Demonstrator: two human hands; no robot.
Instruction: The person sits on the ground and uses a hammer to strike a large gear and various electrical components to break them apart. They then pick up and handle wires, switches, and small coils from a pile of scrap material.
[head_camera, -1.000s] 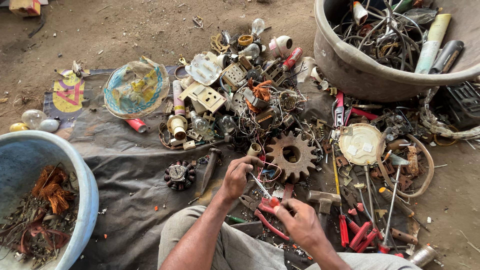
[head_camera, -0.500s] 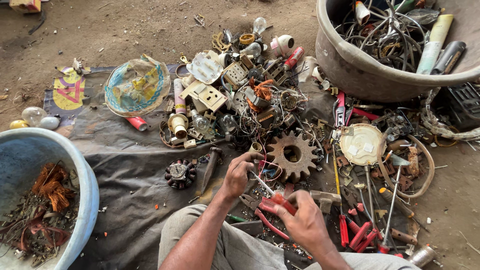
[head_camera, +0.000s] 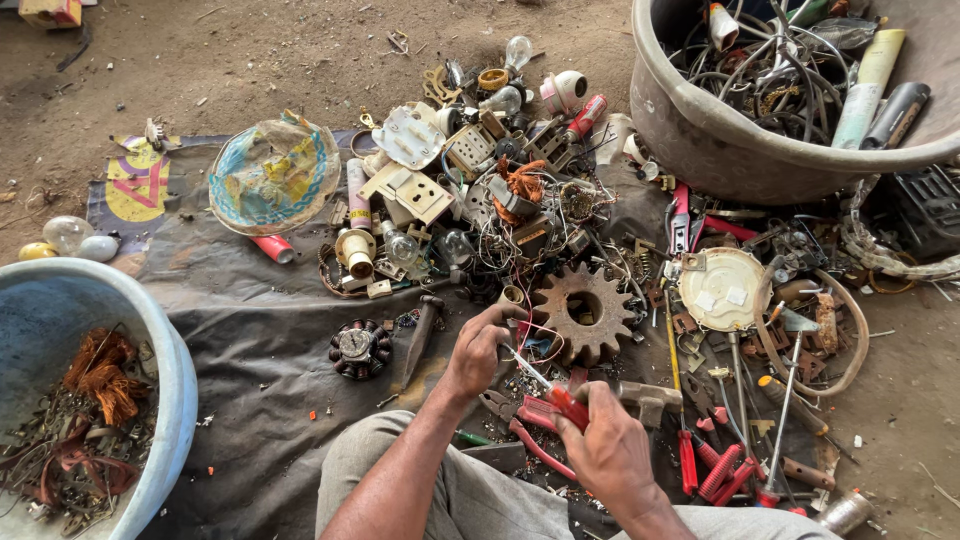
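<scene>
Gripping red-handled screwdriver (head_camera: 556, 397) beside rusty toothed gear (head_camera: 583, 313)

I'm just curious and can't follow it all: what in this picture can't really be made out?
- Head view: the small part in the left hand is hidden by its curled fingers.
- The tip of the red-handled tool in the right hand is too thin to identify.
- The grey tub is cut off by the top and right edges.
- The blue tub is cut off by the left edge.
</scene>
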